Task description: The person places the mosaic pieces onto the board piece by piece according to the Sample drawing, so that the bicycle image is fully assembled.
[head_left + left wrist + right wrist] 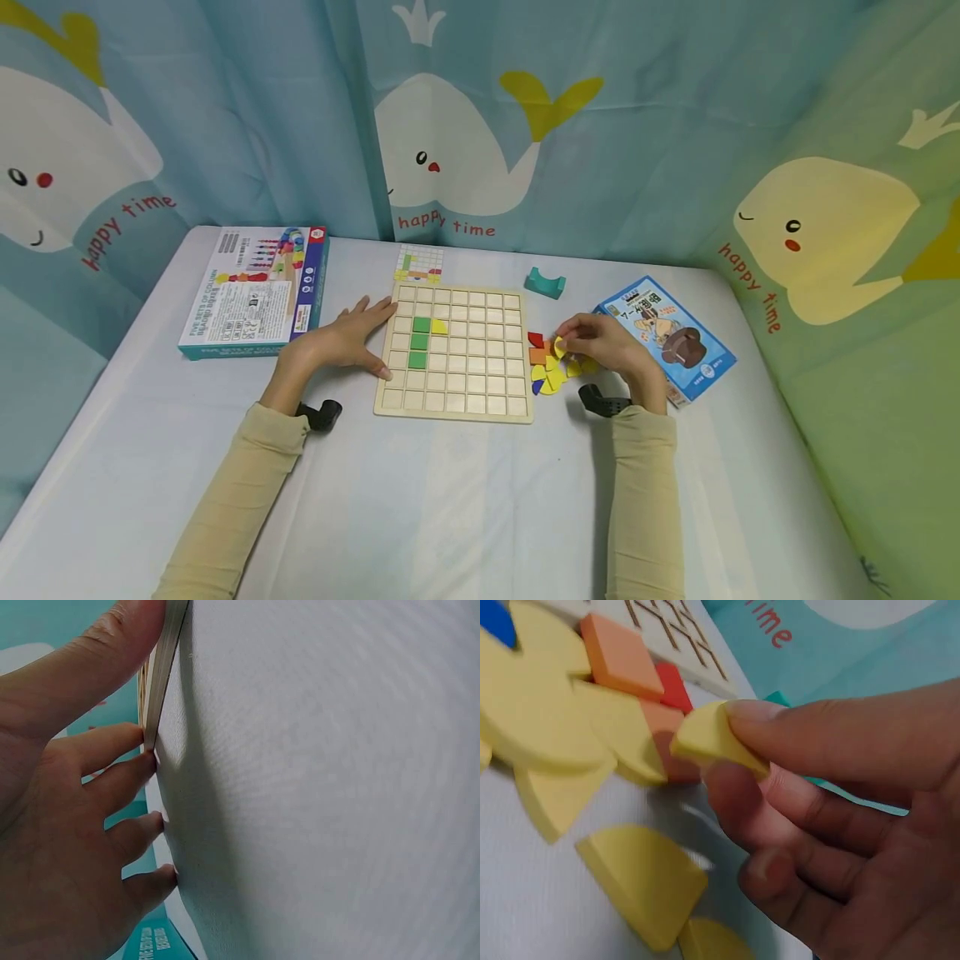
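A wooden grid board lies flat on the table, with several green squares and one yellow piece in its cells. Along the board's left edge rests my left hand, fingers spread and thumb at the near part of that side. In the left wrist view, the fingertips touch the board's side and the tabletop. My right hand pinches a yellow quarter-circle block between thumb and finger, above a pile of loose yellow blocks. Orange blocks, a red block and a blue block lie among them.
A pattern card lies behind the board. To its right is a teal curved block. A boxed toy set lies at the left, and a blue box lies beyond my right hand. A whale-print curtain hangs behind.
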Demonstrator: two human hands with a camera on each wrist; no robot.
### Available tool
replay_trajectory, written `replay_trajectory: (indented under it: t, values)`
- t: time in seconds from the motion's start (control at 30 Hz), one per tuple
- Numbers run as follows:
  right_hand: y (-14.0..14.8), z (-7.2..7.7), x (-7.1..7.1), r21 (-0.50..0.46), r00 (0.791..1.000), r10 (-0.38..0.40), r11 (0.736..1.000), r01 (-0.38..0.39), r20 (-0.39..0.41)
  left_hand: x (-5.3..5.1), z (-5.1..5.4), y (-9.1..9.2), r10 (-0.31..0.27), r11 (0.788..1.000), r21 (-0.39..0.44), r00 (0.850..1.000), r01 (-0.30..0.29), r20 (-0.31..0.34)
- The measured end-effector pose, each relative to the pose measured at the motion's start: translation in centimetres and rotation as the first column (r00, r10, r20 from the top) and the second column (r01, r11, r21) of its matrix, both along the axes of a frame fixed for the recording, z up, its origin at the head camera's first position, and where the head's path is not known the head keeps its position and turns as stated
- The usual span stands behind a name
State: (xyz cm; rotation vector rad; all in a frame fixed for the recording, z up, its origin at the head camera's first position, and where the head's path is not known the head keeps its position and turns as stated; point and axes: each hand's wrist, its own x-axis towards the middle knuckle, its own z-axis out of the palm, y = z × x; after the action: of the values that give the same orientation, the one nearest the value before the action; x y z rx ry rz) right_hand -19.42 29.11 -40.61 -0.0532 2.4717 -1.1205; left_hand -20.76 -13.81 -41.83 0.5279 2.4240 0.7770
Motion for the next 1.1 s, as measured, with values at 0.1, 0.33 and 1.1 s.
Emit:
replay_trajectory:
  t: [0.1,0.33,1.1]
  values:
    - [-0.3,0.2,0.0,-0.024,0.999,0.023,0.999,-0.024,-0.03,0.0,0.0,0.1,0.002,1.0,0.0,1.0,-0.002,0.002]
    - [-1.5,0.2,-0.1,-0.037,0.993,0.072,0.996,-0.076,-0.098,0.0,-0.1,0.0,-0.006,1.0,0.003,1.0,0.006,-0.003]
    - [-8.1,0.1,0.0,-0.16,0.981,0.102,0.979,-0.129,-0.168,0.1,-0.1,-0.1,-0.013,1.0,0.004,1.0,0.013,-0.008]
